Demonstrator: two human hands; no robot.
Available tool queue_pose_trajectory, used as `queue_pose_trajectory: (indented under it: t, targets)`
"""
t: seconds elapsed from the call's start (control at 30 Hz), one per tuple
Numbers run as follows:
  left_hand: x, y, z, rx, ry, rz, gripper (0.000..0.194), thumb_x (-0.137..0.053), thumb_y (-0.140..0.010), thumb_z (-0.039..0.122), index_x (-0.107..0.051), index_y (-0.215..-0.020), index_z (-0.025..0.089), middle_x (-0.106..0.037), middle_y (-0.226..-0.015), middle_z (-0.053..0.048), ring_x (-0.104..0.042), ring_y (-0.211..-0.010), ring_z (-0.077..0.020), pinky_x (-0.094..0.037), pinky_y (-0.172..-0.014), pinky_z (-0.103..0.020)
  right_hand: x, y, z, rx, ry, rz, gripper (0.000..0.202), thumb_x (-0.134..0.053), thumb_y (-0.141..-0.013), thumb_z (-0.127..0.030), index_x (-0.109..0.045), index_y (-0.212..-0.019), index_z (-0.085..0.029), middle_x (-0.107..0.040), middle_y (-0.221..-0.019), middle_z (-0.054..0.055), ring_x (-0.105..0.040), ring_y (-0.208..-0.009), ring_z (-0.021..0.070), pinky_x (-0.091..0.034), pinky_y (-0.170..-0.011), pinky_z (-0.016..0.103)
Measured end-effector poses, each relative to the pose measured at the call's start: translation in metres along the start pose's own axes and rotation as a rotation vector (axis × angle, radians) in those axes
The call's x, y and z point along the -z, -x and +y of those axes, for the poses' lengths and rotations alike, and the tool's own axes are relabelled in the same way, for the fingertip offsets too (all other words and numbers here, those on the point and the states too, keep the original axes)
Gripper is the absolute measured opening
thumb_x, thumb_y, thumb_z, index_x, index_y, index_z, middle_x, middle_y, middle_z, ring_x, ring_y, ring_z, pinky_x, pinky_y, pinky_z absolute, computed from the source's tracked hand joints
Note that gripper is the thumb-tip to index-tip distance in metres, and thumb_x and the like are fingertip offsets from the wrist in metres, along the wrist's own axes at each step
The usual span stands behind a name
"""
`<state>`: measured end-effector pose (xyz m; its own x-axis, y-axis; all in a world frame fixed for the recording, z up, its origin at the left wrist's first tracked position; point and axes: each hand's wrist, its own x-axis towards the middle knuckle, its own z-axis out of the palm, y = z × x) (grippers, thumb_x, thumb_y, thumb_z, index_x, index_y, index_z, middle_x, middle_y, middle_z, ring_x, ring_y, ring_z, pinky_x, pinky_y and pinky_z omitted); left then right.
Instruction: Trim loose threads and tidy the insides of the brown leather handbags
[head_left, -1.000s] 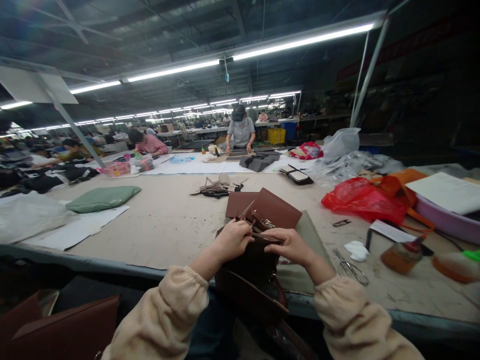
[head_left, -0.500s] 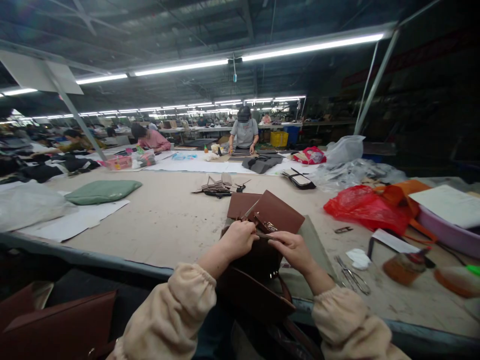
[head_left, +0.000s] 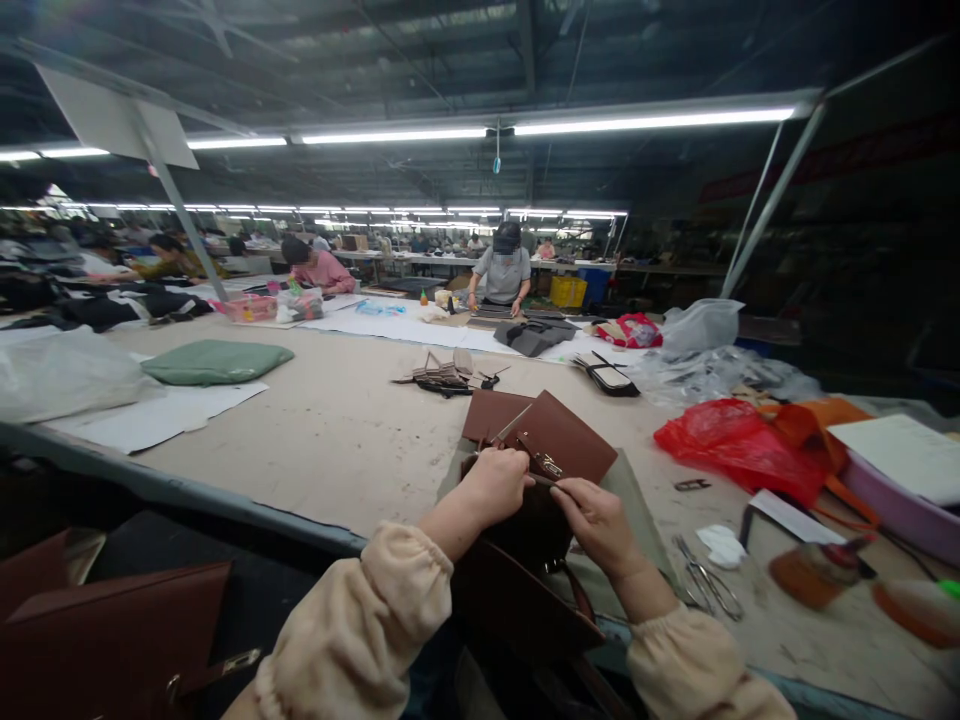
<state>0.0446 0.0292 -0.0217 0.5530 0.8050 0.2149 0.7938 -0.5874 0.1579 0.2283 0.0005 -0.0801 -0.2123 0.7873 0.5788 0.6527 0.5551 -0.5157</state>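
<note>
A brown leather-like handbag point(head_left: 577, 430) stands at the table's near edge, its stiff panels fanned up behind my hands and its dark opening facing me. My left hand point(head_left: 496, 490) is closed on the bag's upper edge. Opposite it, my right hand point(head_left: 598, 515) pinches the same dark edge between thumb and fingers, a short span apart. Metal clasp hardware point(head_left: 550, 465) shows just beyond the fingers. A thin, pointed light-coloured piece point(head_left: 515, 424) sticks up behind my left hand; I cannot tell whether it is held. Both hands' fingertips are partly hidden.
Scissors point(head_left: 706, 580), small thread snips point(head_left: 691, 485), and an amber glue bottle point(head_left: 814, 575) lie to the right, near a red plastic bag point(head_left: 739, 445). Strap scraps point(head_left: 450, 375) lie ahead. A green pouch point(head_left: 217, 362) sits left; another brown bag point(head_left: 112, 630) is lower left. A co-worker point(head_left: 502, 272) stands opposite.
The view has tilted and shifted slightly, so the scene sits a little further right. Both hands keep their hold on the bag's edge, with only slight finger movement.
</note>
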Motion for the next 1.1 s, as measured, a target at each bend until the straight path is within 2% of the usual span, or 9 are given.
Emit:
queue_pose_trajectory:
  t: [0.17,0.3,0.4,0.5,0.6,0.73,0.87,1.0,1.1]
  targets:
    - [0.001,0.000,0.000,-0.008,0.021,0.007,0.013,-0.046,-0.085,0.025,-0.055,-0.085,0.014,-0.063,-0.088,-0.010,-0.061,-0.086,-0.0235,-0.046,-0.078,-0.035,0.007,-0.002,0.006,0.065,0.031,-0.069,0.020,-0.046,-0.087,-0.034,-0.062,-0.090,-0.021,-0.065,-0.085,0.007,-0.060,-0.081,0.0199,-0.047,-0.074,0.032]
    - [0.000,0.001,0.001,-0.020,0.022,0.015,0.013,-0.046,-0.084,0.023,-0.055,-0.085,0.013,-0.064,-0.088,-0.010,-0.061,-0.087,-0.0239,-0.045,-0.079,-0.036,0.021,-0.009,0.005,0.067,0.039,-0.238,0.020,-0.051,-0.085,-0.035,-0.064,-0.091,-0.022,-0.066,-0.088,0.006,-0.061,-0.082,0.0195,-0.048,-0.074,0.031]
    - [0.000,0.004,0.002,-0.033,0.020,0.014,0.013,-0.046,-0.085,0.023,-0.055,-0.085,0.013,-0.064,-0.089,-0.010,-0.061,-0.087,-0.0232,-0.044,-0.081,-0.036,0.026,-0.011,0.002,0.019,-0.026,-0.367,0.028,-0.051,-0.085,-0.037,-0.063,-0.105,-0.022,-0.065,-0.102,0.008,-0.059,-0.093,0.0219,-0.047,-0.082,0.034]
    - [0.000,0.007,0.001,-0.037,0.020,0.013,0.012,-0.046,-0.085,0.021,-0.054,-0.088,0.014,-0.064,-0.091,-0.010,-0.060,-0.088,-0.0229,-0.044,-0.081,-0.036,0.029,-0.007,-0.001,-0.064,-0.170,-0.419,0.045,-0.053,-0.083,-0.039,-0.051,-0.124,-0.020,-0.058,-0.118,0.010,-0.054,-0.107,0.0255,-0.043,-0.091,0.041]
    - [0.000,0.007,-0.002,-0.035,0.027,0.010,0.011,-0.046,-0.084,0.021,-0.054,-0.088,0.014,-0.064,-0.090,-0.010,-0.061,-0.088,-0.0229,-0.045,-0.080,-0.036,0.030,-0.003,-0.003,-0.127,-0.228,-0.370,0.058,-0.058,-0.079,-0.039,-0.042,-0.131,-0.020,-0.054,-0.123,0.010,-0.051,-0.111,0.0263,-0.041,-0.093,0.043]
    - [-0.002,0.005,-0.005,-0.045,0.036,0.015,0.012,-0.046,-0.085,0.023,-0.054,-0.086,0.014,-0.064,-0.088,-0.009,-0.061,-0.087,-0.0229,-0.045,-0.078,-0.035,0.026,-0.005,-0.009,-0.078,-0.057,-0.230,0.054,-0.065,-0.073,-0.039,-0.052,-0.122,-0.021,-0.058,-0.112,0.009,-0.053,-0.104,0.0248,-0.043,-0.090,0.038]
    - [-0.003,0.003,-0.005,-0.054,0.027,0.032,0.012,-0.045,-0.084,0.022,-0.053,-0.084,0.014,-0.064,-0.086,-0.009,-0.061,-0.085,-0.0231,-0.045,-0.076,-0.034,0.012,-0.014,-0.015,-0.040,0.080,-0.158,0.049,-0.067,-0.071,-0.044,-0.058,-0.115,-0.025,-0.058,-0.096,0.006,-0.056,-0.088,0.0208,-0.047,-0.078,0.032]
    - [-0.003,0.004,-0.006,-0.071,0.011,0.042,0.009,-0.044,-0.084,0.020,-0.052,-0.083,0.015,-0.063,-0.084,-0.008,-0.060,-0.086,-0.0217,-0.044,-0.078,-0.033,-0.001,-0.019,-0.013,-0.008,0.104,-0.104,0.026,-0.061,-0.077,-0.044,-0.069,-0.091,-0.024,-0.054,-0.078,0.003,-0.055,-0.073,0.0158,-0.045,-0.065,0.027]
    - [-0.002,0.004,-0.007,-0.076,-0.001,0.056,0.008,-0.045,-0.084,0.019,-0.051,-0.080,0.015,-0.062,-0.081,-0.007,-0.060,-0.084,-0.0215,-0.044,-0.076,-0.032,-0.003,-0.021,-0.011,0.035,0.080,-0.111,0.023,-0.056,-0.082,-0.040,-0.070,-0.079,-0.022,-0.054,-0.073,0.002,-0.054,-0.070,0.0135,-0.043,-0.063,0.024]
